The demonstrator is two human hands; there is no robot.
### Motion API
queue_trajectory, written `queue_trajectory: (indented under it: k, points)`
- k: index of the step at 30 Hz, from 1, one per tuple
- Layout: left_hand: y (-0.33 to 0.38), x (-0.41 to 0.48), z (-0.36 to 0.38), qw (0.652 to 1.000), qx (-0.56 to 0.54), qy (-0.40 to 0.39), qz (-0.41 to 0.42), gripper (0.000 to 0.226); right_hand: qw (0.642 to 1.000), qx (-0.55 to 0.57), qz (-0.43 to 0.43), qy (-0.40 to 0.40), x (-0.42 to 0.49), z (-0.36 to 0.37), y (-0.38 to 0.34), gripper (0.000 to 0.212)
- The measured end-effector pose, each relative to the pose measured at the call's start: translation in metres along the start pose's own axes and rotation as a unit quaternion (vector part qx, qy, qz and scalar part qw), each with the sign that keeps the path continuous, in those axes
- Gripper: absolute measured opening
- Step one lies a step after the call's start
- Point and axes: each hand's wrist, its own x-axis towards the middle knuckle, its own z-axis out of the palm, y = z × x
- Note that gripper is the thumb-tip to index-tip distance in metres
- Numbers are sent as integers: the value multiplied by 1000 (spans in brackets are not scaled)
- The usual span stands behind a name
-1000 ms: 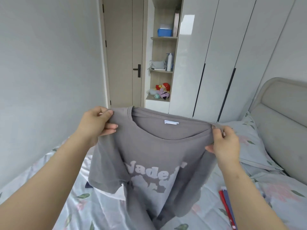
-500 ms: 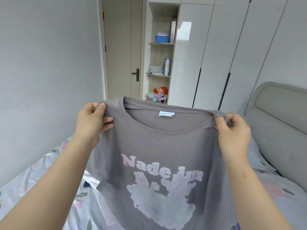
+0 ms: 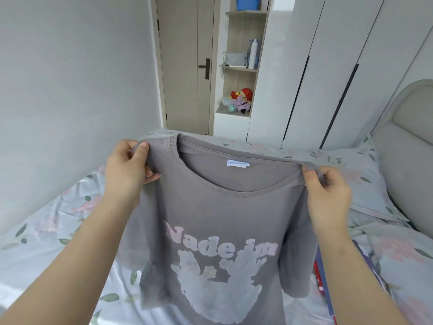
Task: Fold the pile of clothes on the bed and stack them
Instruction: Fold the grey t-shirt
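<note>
Handling: judged soft, light and limp; thin knit likely to sag, swing and crease wherever unsupported; neither fragile nor slippery, with nothing stiff to keep a fold in place.
Where to hold: at the two shoulder seams just outside the neckband, as pinched now; a pinch at each should keep the body hanging flat and square for lowering onto the bed (image 3: 46,242).
Look: grey short-sleeved T-shirt (image 3: 210,207), front towards the camera; ribbed round neckband; small white label (image 3: 237,163) inside the back of the neck; pale pink lettering across the chest above a pale blotchy print; sleeves drooping at both sides; hem out of view.
Place: held up in the air over the bed, stretched wide between both hands; whether the hem touches the bed cannot be told.
Left hand (image 3: 127,171): pinching one shoulder, thumb on top, fingers curled behind the cloth.
Right hand (image 3: 328,195): pinching the other shoulder beside the neckband, fingers curled round the seam.
On the bed: pale floral sheet; matching pillow (image 3: 356,174) at its head end; red and blue fabric (image 3: 319,275) lying on it, mostly hidden behind the right forearm.
Step in hand: probably shaking the T-shirt out before laying it flat; no fold made in it yet.
</note>
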Motion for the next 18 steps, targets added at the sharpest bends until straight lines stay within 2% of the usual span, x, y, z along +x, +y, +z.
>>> queue_trajectory:
  k: [4, 8, 14, 18]
  points:
    - [-48, 39, 19, 999, 36, -12, -35, 24, 999, -30, 32, -23, 14, 32, 38, 28]
    - [-121, 97, 43, 992, 81, -19, -94, 23, 990, -107, 77, -50, 37, 82, 96, 15]
    - [-253, 194, 86, 971, 166, -61, -162, 20, 955, -230, 169, -81, 74, 177, 201, 12]
    - [-334, 247, 115, 948, 213, -104, -210, 20, 931, -272, 223, -94, 100, 232, 265, 15]
